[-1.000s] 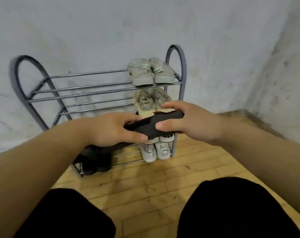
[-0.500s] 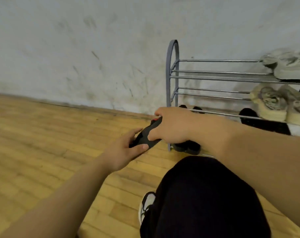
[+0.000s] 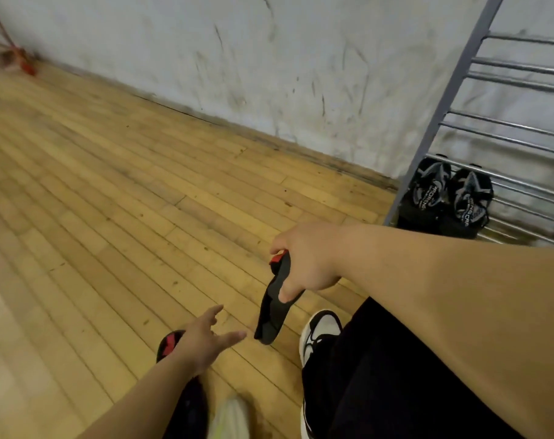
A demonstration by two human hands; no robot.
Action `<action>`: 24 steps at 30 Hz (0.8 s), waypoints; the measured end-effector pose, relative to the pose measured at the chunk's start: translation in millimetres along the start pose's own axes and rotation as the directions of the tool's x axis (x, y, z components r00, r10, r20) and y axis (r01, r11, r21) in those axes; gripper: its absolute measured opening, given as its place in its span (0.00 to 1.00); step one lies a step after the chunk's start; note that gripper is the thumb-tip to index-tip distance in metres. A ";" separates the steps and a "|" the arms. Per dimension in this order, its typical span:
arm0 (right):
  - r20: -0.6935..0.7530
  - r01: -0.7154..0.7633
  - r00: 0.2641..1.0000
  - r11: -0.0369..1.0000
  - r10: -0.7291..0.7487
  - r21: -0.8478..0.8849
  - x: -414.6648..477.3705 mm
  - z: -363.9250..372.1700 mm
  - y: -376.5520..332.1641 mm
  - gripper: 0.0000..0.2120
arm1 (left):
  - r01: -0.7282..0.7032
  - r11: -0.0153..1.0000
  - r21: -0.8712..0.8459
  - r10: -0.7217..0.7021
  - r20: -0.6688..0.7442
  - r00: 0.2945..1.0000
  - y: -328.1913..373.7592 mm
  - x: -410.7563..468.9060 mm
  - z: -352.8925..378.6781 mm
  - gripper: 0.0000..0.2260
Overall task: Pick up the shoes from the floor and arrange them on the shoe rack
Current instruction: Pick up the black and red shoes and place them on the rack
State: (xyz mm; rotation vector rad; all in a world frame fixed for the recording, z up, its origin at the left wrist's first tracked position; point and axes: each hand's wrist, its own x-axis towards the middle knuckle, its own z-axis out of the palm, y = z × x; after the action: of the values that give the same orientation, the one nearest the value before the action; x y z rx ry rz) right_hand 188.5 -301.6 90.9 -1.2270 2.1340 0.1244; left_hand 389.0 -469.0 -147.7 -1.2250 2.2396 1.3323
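R hand (image 3: pixel 304 264) grips black slipper (image 3: pixel 274 308) w/ red trim, hanging above the wood floor (image 3: pixel 111 185). L hand (image 3: pixel 206 340), fingers spread, holds nothing, just over second slipper (image 3: pixel 169 343) on floor, near shoe rack (image 3: pixel 440 109).

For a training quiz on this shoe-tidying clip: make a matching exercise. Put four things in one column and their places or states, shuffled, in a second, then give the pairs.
Things
1. right hand
2. left hand
3. pair of black sandals
4. white-and-black sneaker

Places or states
A. on a low shelf of the shoe rack
B. grips a black slipper off the floor
C. on the floor by the dark trouser leg
D. open, over a black-and-red slipper

Pairs: 1-B, 2-D, 3-A, 4-C.
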 end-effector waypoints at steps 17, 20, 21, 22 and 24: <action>0.027 0.001 1.000 0.996 -0.003 0.085 37.7 6.8 1.7 0.41 | 0.600 0.775 0.196 -0.557 -0.234 0.796 -134.7 22.1 44.8 0.58; 0.035 -0.034 0.999 0.995 0.030 0.095 35.9 4.2 4.8 0.41 | 0.588 0.797 0.140 -0.562 -0.188 0.806 -114.0 17.8 31.2 0.59; 0.032 -0.042 0.999 0.994 0.039 0.100 34.7 2.8 5.5 0.41 | 0.586 0.808 0.061 -0.572 -0.157 0.805 -102.9 17.8 27.2 0.58; 0.028 -0.053 0.998 0.993 0.050 0.107 34.0 1.2 6.4 0.41 | 0.574 0.816 -0.065 -0.578 -0.116 0.808 -91.8 18.8 24.0 0.57; 0.008 -0.082 0.997 0.989 0.081 0.127 32.5 -2.1 8.9 0.41 | 0.491 0.797 -0.352 -0.532 -0.021 0.847 -69.7 22.3 18.9 0.52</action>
State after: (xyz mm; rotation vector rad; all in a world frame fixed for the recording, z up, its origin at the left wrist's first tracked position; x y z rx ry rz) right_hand 169.4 -321.4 71.4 -1.0664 2.1554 0.0244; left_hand 425.6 -481.0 -212.8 -1.9076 1.5844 1.4642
